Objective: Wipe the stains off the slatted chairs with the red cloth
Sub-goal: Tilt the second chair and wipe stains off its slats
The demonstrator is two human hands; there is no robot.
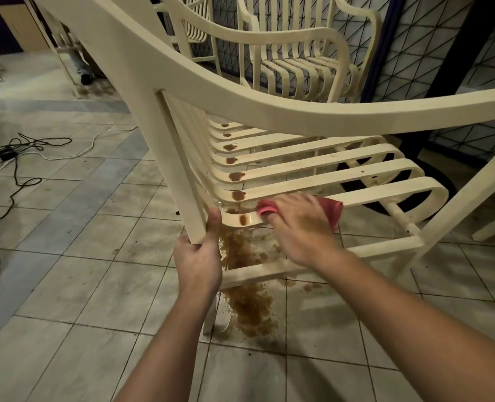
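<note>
1. Far left, black and white cables (14, 158) trail from a power strip (4, 153) across the tiled floor (95, 256).
2. Left of centre, the person's left hand (200, 256) grips the lower end of the side rail of the nearest slatted chair (269, 103). The fingers are wrapped tight around the rail and the thumb points up along its edge. The cream chair stands tilted.
3. At centre, a row of brown stains (237, 195) sits where the slats bend from seat to back, one blot on each slat. The closest blot, on the front slat, looks wet.
4. Below the seat, a brown puddle (252, 309) spreads over the tiles around a chair leg.
5. Just right of the closest blot, the right hand (301, 227) holds the bunched red cloth (332, 208) down on the front slat, close to the stain. The fingers are spread over the cloth and the hand is blurred.
6. Behind, toward the right, a second slatted chair (313, 53) stands upright in front of a wire-grid panel (432, 39).
</note>
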